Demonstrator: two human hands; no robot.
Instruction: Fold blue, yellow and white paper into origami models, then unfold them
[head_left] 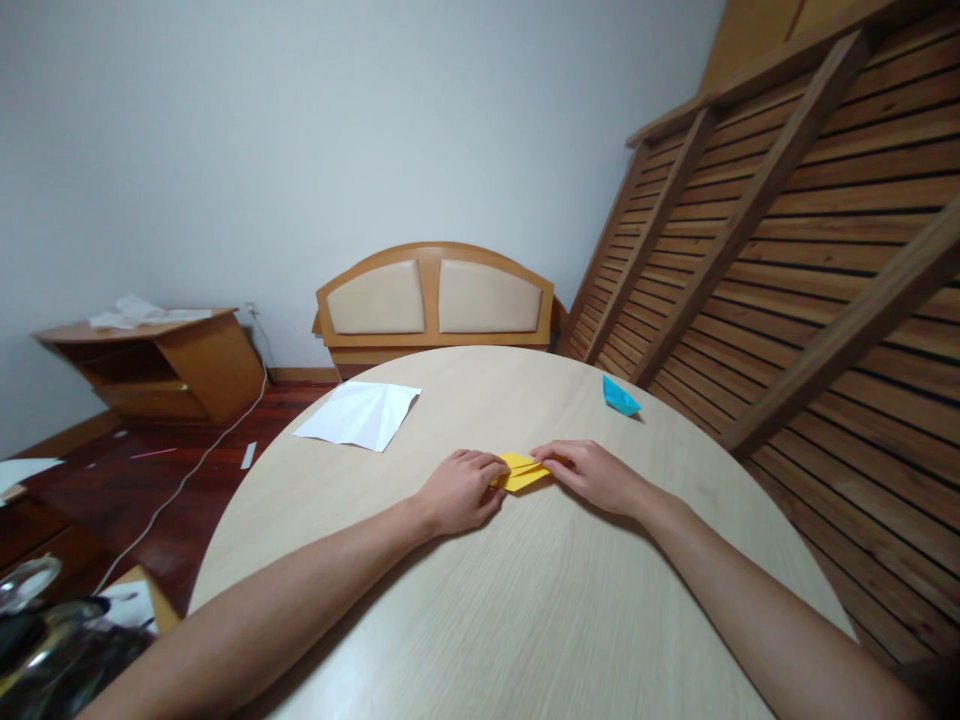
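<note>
Both hands (525, 482) on yellow folded paper (520, 471)

Bare table (525, 620) lies open all round; only white sheet (358, 414) and blue paper boat (619, 397) obstruct beyond.

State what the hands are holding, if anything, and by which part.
Both hands, left hand and right hand, press the folded yellow paper on the table at its opposite ends.

One desk (525, 620) carries three pieces of paper: one folded yellow paper (520, 472), one white sheet (358, 414) and one small blue folded paper (619, 396). Two hands are on it, the left hand (459, 492) and the right hand (594, 474).
</note>
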